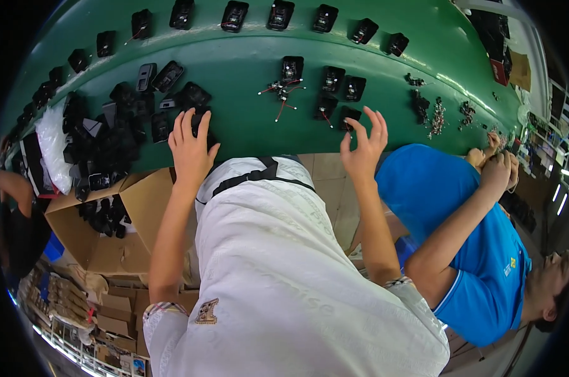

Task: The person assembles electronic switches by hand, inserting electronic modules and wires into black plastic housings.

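My left hand (192,149) is open at the table's near edge, its fingers stretched over black plastic housings (196,94) at the edge of a heap. My right hand (365,146) has its thumb and index finger curved apart. Its index fingertip overlaps a small open black housing (349,115); whether they touch, I cannot tell. Just beyond lie several more black housings (333,78), one with a red wire trailing out. Between the hands, farther off, a cluster of small parts with red and black wires (282,92) lies beside another housing (292,68).
A curved row of black housings (235,16) runs along the far part of the green table (247,69). At left are a white plastic bag (53,147) and a cardboard box (137,213) holding black parts. A person in blue (435,188) works at right near small components (436,118).
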The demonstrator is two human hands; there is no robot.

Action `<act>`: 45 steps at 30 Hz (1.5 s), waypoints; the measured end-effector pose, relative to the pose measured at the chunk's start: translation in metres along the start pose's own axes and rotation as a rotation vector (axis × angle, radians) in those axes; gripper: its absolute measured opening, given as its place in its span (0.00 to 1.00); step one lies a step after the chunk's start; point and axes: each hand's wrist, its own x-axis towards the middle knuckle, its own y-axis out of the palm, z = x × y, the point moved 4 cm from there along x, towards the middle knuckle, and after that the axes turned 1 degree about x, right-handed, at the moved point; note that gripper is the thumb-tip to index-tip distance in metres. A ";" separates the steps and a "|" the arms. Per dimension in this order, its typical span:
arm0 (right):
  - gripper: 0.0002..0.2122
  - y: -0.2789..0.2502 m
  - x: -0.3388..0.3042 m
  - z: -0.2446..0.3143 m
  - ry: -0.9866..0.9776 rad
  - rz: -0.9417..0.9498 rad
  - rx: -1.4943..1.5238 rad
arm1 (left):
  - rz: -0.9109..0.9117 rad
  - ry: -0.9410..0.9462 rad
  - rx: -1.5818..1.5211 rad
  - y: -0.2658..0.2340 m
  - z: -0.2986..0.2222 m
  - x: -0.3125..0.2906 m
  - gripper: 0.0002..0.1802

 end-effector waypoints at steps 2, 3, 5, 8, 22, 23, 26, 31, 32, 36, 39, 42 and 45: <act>0.18 0.002 0.014 0.028 -0.063 -0.034 0.127 | -0.008 0.038 -0.024 0.002 0.003 0.002 0.40; 0.17 0.013 0.019 0.034 -0.101 0.009 0.240 | -0.009 0.040 -0.022 0.002 0.003 0.003 0.40; 0.16 0.039 0.024 0.050 -0.117 0.099 0.259 | -0.043 0.083 -0.024 0.004 0.000 0.002 0.38; 0.17 0.078 0.038 0.065 0.069 0.212 0.282 | -0.119 0.130 -0.067 0.011 -0.002 -0.002 0.36; 0.17 0.099 0.032 0.063 0.165 0.317 0.570 | -0.079 0.162 -0.097 0.025 0.005 -0.012 0.29; 0.16 0.092 0.032 0.065 0.258 0.327 0.645 | -0.100 0.128 -0.108 0.019 0.003 -0.011 0.30; 0.13 0.080 0.025 0.064 0.373 0.344 0.768 | -0.109 0.031 -0.087 0.016 0.005 -0.013 0.32; 0.11 0.074 0.018 0.072 0.420 0.387 1.002 | -0.102 -0.028 -0.039 0.023 0.013 -0.013 0.34; 0.09 0.075 0.017 0.075 0.456 0.384 1.149 | -0.101 -0.029 -0.039 0.025 0.014 -0.013 0.34; 0.06 0.066 0.024 0.087 0.554 0.433 1.327 | -0.047 0.043 -0.181 0.021 0.007 -0.011 0.35; 0.05 0.058 0.030 0.096 0.561 0.439 1.326 | 0.034 0.014 -0.419 -0.004 -0.015 -0.005 0.39; 0.04 0.042 0.039 0.106 0.383 0.415 1.142 | 0.031 -0.053 -0.813 -0.031 -0.031 0.006 0.43; 0.04 0.025 0.045 0.120 0.216 0.431 1.144 | 0.067 -0.088 -1.013 -0.048 -0.043 0.014 0.44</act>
